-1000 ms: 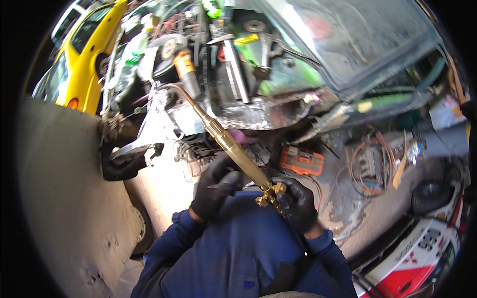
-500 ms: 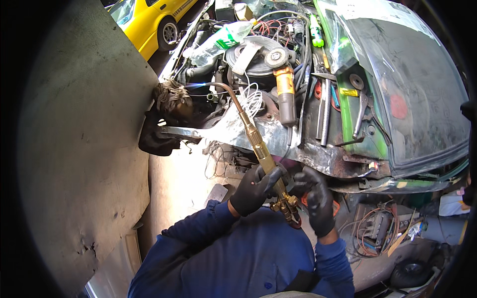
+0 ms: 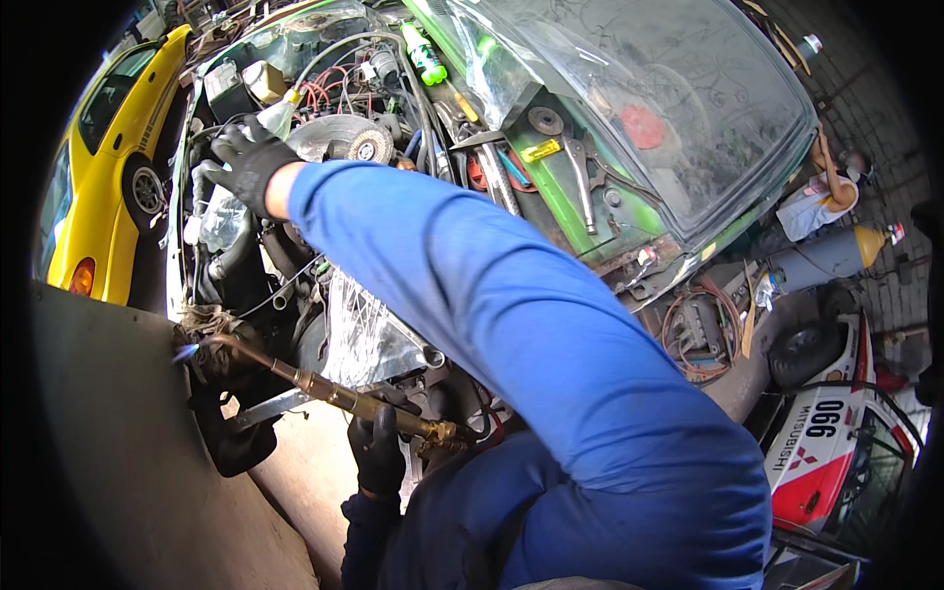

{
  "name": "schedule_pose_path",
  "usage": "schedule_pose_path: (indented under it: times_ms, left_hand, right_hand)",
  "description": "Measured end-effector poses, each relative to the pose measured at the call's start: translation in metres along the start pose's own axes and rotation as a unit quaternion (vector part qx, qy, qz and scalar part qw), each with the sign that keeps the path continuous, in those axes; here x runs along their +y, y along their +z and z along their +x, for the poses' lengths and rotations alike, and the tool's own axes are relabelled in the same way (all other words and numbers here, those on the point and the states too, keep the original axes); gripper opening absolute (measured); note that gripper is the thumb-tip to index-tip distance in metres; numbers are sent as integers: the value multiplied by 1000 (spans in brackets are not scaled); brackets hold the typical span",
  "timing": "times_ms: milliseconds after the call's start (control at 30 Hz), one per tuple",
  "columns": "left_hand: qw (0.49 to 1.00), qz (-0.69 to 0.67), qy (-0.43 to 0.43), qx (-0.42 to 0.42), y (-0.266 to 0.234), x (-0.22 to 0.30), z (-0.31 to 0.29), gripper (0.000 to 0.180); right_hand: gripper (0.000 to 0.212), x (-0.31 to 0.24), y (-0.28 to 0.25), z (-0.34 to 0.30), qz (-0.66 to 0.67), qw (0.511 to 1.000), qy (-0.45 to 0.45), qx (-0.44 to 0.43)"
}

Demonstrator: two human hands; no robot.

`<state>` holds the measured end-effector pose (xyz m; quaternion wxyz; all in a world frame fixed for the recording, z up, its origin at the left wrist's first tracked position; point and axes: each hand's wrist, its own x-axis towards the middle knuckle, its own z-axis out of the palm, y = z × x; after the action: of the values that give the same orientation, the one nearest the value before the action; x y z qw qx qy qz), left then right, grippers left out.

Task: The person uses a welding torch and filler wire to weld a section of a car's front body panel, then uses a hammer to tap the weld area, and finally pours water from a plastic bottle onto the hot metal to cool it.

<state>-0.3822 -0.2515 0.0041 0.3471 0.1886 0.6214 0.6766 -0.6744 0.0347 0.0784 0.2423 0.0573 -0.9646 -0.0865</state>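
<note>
My gloved left hand (image 3: 379, 454) is closed around the brass body of a gas torch (image 3: 339, 395). The torch points left, with a blue flame at its tip close to a greyish-brown bundle (image 3: 208, 323) by the front corner of the car. My gloved right hand (image 3: 248, 163) reaches across the engine bay, fingers spread over the middle of a clear plastic bottle (image 3: 224, 224). That hand covers the bottle's label; whether it touches the bottle is unclear. An angle grinder's disc (image 3: 370, 147) shows beyond my right sleeve, which hides most of its body.
A large metal panel (image 3: 108, 413) stands at the left. Hand tools such as locking pliers (image 3: 578, 182) lie beside the windscreen (image 3: 669, 88). A green bottle (image 3: 423, 54) lies farther back. At the right are a gas cylinder (image 3: 821, 258), coiled hose (image 3: 678, 344) and another person (image 3: 818, 205).
My right hand has left the torch's valve end and stretched out over the clear bottle. The torch has tilted lower and toward the left in my left hand. The view has turned.
</note>
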Motion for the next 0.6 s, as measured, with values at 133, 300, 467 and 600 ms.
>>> schedule_pose_path:
  times_ms: [133,300,467,600]
  left_hand:
    - [1000,-27,-13,-8,-8,8,3,28]
    - [1000,-12,-24,15,-17,8,1,29]
    - [999,-30,-31,23,-19,5,1,29]
    - [999,-35,-14,35,-17,3,-2,28]
  right_hand:
    - [56,-11,56,68,-89,996,-17,-13]
    - [55,2,90,109,-67,978,36,-195]
    - [40,2,89,98,-88,978,42,-183]
    - [38,-3,69,80,-106,981,-17,-161]
